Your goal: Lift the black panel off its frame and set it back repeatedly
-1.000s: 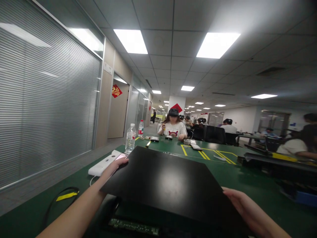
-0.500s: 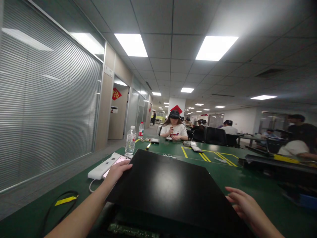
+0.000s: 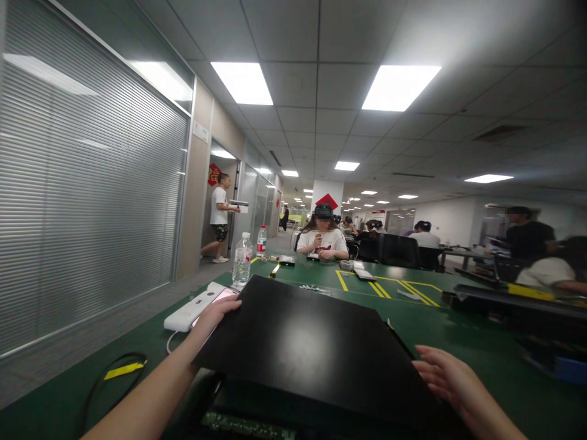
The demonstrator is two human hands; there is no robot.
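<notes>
A flat black panel (image 3: 302,348) lies tilted over a dark case, whose green circuit board (image 3: 247,426) shows below its near edge. My left hand (image 3: 217,315) grips the panel's left edge, its fingers on the top surface. At the right edge is my right hand (image 3: 443,373), its fingers apart and slightly curled beside the panel; whether the fingertips touch it is hard to tell.
Left of the panel are a white power strip (image 3: 188,311), a water bottle (image 3: 242,260) and a black cable with a yellow tag (image 3: 123,370). Dark equipment (image 3: 509,299) stands at right. A person (image 3: 322,238) sits across the green table (image 3: 458,342).
The panel and my left hand have shifted slightly left, baring a dark edge at the panel's right. A person carrying something has appeared in the doorway.
</notes>
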